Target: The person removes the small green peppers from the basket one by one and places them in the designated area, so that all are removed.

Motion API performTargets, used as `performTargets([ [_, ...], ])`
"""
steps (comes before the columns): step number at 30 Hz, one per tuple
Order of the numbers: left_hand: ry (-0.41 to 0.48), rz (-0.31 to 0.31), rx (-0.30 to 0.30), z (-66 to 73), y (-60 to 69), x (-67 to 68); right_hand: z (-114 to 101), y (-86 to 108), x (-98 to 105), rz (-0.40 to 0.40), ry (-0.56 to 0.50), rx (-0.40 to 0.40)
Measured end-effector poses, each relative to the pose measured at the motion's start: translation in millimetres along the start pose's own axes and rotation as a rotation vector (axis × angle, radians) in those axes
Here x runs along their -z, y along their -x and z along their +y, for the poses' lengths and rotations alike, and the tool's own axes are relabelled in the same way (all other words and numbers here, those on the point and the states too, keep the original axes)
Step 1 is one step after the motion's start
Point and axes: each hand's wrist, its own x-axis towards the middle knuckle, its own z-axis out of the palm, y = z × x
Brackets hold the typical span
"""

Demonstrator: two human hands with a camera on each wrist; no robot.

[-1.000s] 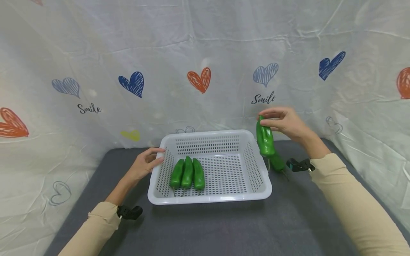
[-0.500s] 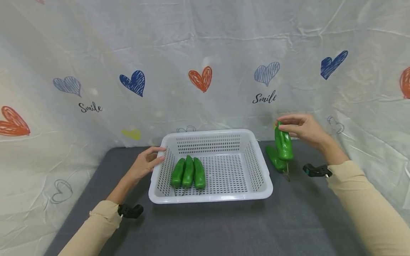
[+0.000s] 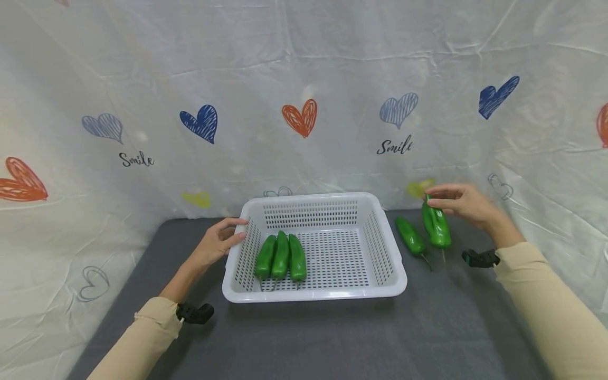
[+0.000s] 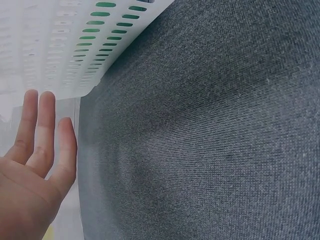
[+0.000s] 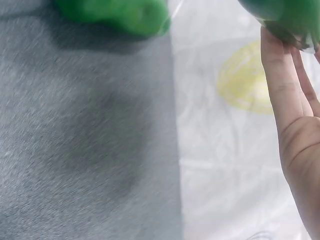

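Note:
My left hand [image 3: 217,244] rests on the left rim of a white perforated basket [image 3: 313,293], fingers extended; in the left wrist view three fingers of that hand [image 4: 40,170] stand nearly straight beside the basket wall [image 4: 60,45]. Three green peppers [image 3: 280,257] lie side by side in the basket's left part. To the right of the basket, my right hand [image 3: 467,205] pinches the top end of another green pepper [image 3: 437,227], its stem downwards. Whether this pepper touches the table cannot be told. One more green pepper [image 3: 410,236] lies between it and the basket.
A dark grey cloth [image 3: 313,338] covers the table under the basket. Behind and at the sides hangs a white sheet [image 3: 237,79] printed with hearts and words, close to the table's back edge.
My right hand has moved right and lower with its pepper, away from the basket's right rim. The pepper lying beside the basket now shows fully. My left hand stays on the rim.

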Motion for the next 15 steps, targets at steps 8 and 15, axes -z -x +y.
performTargets([
  [8,-0.012,0.003,-0.001,-2.2,-1.6,0.4,24,-1.1,4,-0.038,0.003,0.001],
  [15,0.004,0.006,0.016,-2.7,-2.4,0.1,39,-4.5,7,-0.059,-0.031,0.0],
])
